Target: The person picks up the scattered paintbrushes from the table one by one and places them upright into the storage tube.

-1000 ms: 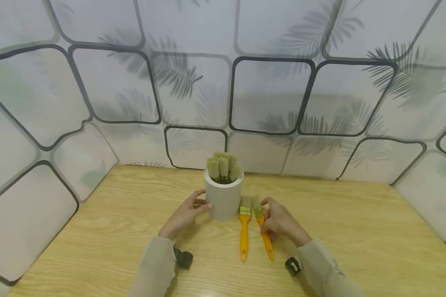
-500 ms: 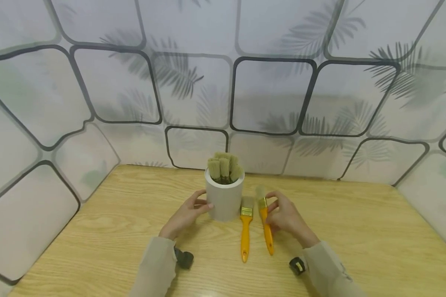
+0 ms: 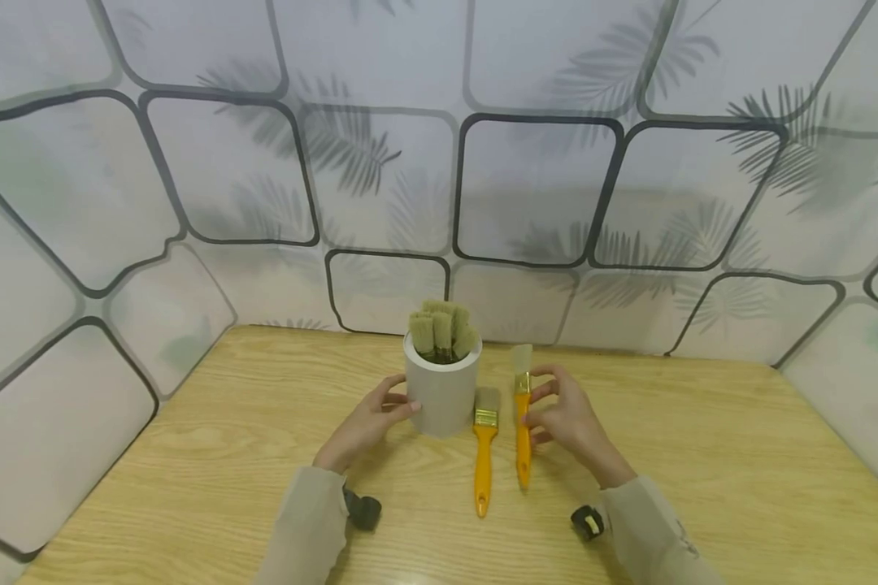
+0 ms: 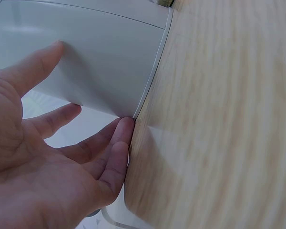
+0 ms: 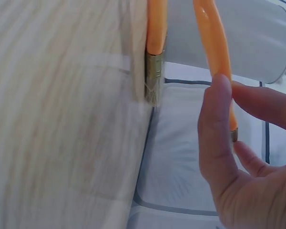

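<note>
From the head view, your left hand [image 3: 366,422] rested with relaxed, spread fingers against the near-left side of the white cup [image 3: 442,394], which stood full of brushes [image 3: 439,329] bristle-up, and your right hand [image 3: 567,422] pinched the lifted brush [image 3: 521,406] near its ferrule, just right of the cup, its handle tip hanging down toward the table [image 3: 702,455]. A second brush [image 3: 484,447] lay flat between the cup and the lifted one. With so light a pinch so high on the handle, I judged the brush could swing or slip, and the crowded cup left little room, so a clumsy entry might have tipped it. In the left wrist view, your fingers [image 4: 100,157] lay nearly straight along the cup wall [image 4: 105,62]; the cup's top and contents were cut off. In the right wrist view, your thumb [image 5: 217,129] and fingers pressed the orange handle [image 5: 214,43] beside the cup; the bristles of the held brush were hidden behind your hand, and the table was blurred.
</note>
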Tool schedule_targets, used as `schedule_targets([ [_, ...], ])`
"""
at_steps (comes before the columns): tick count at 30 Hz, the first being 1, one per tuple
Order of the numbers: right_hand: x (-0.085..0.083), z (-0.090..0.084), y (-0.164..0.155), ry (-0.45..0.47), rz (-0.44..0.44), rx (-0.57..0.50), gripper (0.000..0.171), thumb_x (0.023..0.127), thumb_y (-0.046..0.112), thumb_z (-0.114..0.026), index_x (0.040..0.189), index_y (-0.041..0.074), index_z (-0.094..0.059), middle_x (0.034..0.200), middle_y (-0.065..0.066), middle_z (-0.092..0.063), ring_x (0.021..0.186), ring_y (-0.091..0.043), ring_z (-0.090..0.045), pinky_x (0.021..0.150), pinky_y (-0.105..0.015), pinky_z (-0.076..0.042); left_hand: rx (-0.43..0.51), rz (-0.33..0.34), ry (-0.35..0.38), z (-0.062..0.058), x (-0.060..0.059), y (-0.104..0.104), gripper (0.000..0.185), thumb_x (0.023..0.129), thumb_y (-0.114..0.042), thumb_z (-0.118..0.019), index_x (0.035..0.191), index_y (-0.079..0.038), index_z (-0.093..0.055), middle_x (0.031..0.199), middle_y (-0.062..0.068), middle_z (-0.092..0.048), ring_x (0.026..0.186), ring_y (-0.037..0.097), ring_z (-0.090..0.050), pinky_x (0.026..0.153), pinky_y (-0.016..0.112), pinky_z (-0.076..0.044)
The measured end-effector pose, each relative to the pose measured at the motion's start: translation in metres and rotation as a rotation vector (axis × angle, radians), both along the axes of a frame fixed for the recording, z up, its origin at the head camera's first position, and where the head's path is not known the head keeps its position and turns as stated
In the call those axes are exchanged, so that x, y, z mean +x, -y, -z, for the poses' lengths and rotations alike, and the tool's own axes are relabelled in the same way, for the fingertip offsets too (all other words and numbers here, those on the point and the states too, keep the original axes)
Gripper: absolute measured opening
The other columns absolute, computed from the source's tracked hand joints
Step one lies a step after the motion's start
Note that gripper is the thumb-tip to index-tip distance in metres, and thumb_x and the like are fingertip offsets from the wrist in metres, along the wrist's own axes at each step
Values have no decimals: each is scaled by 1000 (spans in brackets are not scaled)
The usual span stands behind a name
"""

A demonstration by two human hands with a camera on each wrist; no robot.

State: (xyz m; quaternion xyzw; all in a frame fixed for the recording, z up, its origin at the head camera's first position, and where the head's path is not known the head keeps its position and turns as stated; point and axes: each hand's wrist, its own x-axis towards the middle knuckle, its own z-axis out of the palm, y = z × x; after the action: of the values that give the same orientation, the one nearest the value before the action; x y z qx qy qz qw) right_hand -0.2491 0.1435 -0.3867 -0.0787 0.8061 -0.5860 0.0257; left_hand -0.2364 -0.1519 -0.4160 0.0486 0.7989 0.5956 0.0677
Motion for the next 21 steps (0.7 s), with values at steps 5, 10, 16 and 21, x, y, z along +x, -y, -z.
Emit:
schedule_targets([
  [5,-2,-3,0,-48,0,-45,67,84,-18,-66,142,-3,-38,112,-24,-51,70,-21,-67,58,-39,-61,3,2,-2,-1,0,0,66,100,-28,-67,156,-10,-37,142,23,-51,134,44,-45,106,67,-35],
  [10,0,-6,2,-96,0,-87,66,85,-19,-66,142,-3,-37,114,-24,-51,72,-21,-67,59,-39,-61,7,3,-4,-1,0,0,66,100,-28,-67,156,-9,-37,142,24,-51,134,45,-45,106,67,-35],
  [16,0,-11,5,-114,24,-115,62,85,-18,-66,139,-2,-39,116,-23,-52,72,-21,-66,60,-42,-61,6,-1,0,0,0,0,66,100,-28,-67,156,-10,-37,142,24,-51,134,44,-45,106,67,-35],
  [21,0,-15,8,-148,41,-152,62,87,-18,-64,141,-2,-37,117,-24,-50,72,-17,-66,61,-39,-61,0,-2,-3,0,1,0,67,100,-28,-67,156,-9,-37,141,22,-52,133,43,-46,106,66,-36],
])
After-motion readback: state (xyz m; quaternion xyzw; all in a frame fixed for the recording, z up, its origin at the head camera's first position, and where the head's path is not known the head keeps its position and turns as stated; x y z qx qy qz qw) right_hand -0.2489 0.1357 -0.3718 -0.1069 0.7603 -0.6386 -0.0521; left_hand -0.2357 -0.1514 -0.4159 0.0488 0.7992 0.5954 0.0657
